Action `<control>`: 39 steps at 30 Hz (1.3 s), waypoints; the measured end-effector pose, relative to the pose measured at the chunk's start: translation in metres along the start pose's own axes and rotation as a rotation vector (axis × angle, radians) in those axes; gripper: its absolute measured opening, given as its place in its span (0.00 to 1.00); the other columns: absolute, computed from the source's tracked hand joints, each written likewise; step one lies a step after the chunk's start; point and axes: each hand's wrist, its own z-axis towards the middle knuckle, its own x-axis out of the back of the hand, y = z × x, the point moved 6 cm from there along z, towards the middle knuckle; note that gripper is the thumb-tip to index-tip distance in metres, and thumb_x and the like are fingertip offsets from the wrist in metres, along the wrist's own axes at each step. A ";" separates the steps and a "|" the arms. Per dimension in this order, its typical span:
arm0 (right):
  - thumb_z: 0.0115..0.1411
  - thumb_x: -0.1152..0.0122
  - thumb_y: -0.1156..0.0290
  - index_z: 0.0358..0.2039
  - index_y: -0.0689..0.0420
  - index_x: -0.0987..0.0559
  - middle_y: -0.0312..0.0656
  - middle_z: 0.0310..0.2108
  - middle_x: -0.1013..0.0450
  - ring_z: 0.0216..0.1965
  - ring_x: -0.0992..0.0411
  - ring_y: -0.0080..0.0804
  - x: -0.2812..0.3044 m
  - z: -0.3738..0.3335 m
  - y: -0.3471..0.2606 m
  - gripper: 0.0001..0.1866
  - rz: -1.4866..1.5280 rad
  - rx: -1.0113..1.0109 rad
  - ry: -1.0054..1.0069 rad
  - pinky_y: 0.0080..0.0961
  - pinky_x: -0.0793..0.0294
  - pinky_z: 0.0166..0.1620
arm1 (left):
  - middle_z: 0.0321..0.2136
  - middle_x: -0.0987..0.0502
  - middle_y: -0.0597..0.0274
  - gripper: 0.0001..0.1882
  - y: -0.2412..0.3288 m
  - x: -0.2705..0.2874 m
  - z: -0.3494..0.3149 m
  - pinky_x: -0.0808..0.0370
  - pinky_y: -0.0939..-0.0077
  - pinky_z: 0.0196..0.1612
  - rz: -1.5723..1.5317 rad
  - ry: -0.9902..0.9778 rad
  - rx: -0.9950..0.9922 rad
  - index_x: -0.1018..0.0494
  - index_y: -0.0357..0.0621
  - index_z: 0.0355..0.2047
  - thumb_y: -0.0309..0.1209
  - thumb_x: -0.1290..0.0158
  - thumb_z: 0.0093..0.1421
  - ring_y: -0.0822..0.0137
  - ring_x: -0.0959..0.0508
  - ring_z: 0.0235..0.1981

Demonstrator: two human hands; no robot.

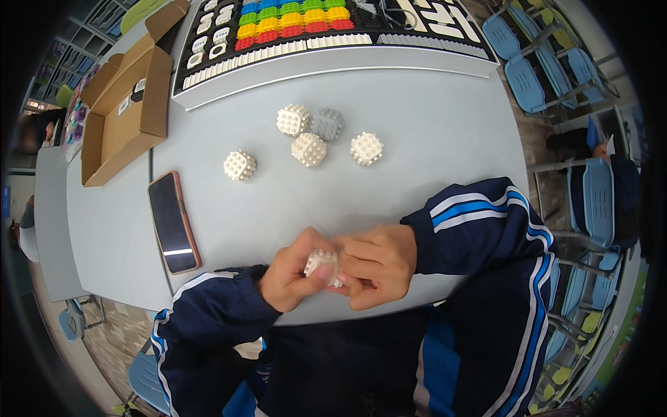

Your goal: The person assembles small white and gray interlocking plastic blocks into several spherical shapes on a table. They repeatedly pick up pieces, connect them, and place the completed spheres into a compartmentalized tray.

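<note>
Near the table's front edge, my left hand [293, 271] is closed around a white studded building block [322, 263], its thumb lying across the front. My right hand [375, 265] presses in from the other side with curled fingers on the same block, hiding much of it. Farther out on the table are more studded blocks: a white one [240, 165] alone at left, a white one [293, 120], a grey one [327, 124] and an off-white one [308, 149] clustered in the middle, and another white one [366, 149] to their right.
Across the back stands a large tray [333, 62] of coloured blocks and white parts. An open cardboard box [128, 111] lies at left. A dark-screened phone [174, 222] rests left of my arms on the grey table [431, 125]. Blue chairs [524, 83] stand at right.
</note>
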 end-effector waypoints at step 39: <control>0.55 0.34 0.78 0.37 0.61 0.17 0.41 0.41 0.20 0.41 0.22 0.29 0.148 -0.034 0.246 0.08 -0.271 -0.837 -0.095 0.21 0.25 0.48 | 0.25 0.33 0.67 0.24 0.004 0.033 -0.006 0.45 0.84 0.20 -0.317 0.245 0.025 0.36 0.42 0.42 0.53 0.54 0.67 0.80 0.40 0.19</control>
